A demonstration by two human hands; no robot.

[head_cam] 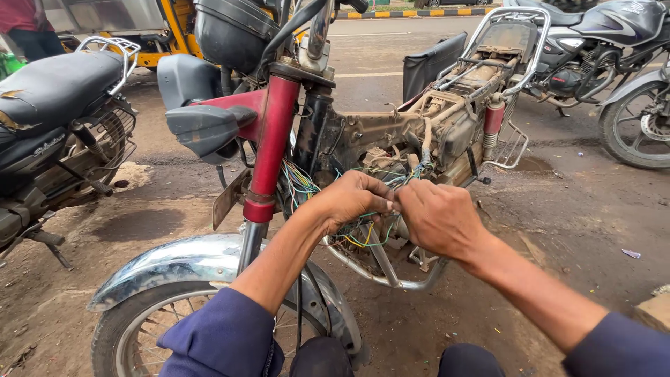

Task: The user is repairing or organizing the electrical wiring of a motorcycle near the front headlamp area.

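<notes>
A stripped motorcycle [433,132] stands in front of me, its seat and tank off and the dirty frame bare. A bundle of coloured wires [307,183] hangs behind the red fork leg [269,150]. My left hand [349,199] and my right hand [436,216] meet at the middle of the frame, fingertips pinched together on thin green and blue wires. Both forearms reach out of dark blue sleeves. What the fingertips pinch is partly hidden by the knuckles.
The chrome front mudguard [181,262] and wheel sit at lower left. A black motorcycle [56,119] is parked at left, another [614,49] at upper right. The ground is wet, oily dirt. A person in a red top [28,24] stands at far upper left.
</notes>
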